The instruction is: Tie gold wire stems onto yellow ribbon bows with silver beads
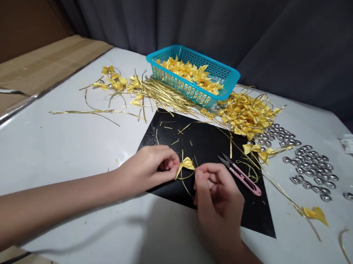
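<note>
A small yellow ribbon bow (187,163) with a thin gold wire tie hangs between my two hands above the black mat (211,146). My left hand (150,166) pinches the bow's left side with fingers closed. My right hand (217,194) pinches the gold wire at the bow's right side, fingers curled. Pink thread snips (242,176) lie on the mat just right of my right hand.
A teal basket (194,75) of yellow bows stands at the back. Loose gold wire ties (157,93) and bows lie to its left, a pile of tied bows (249,114) to its right. Several silver beads (312,166) spread at right. Cardboard (33,67) lies far left.
</note>
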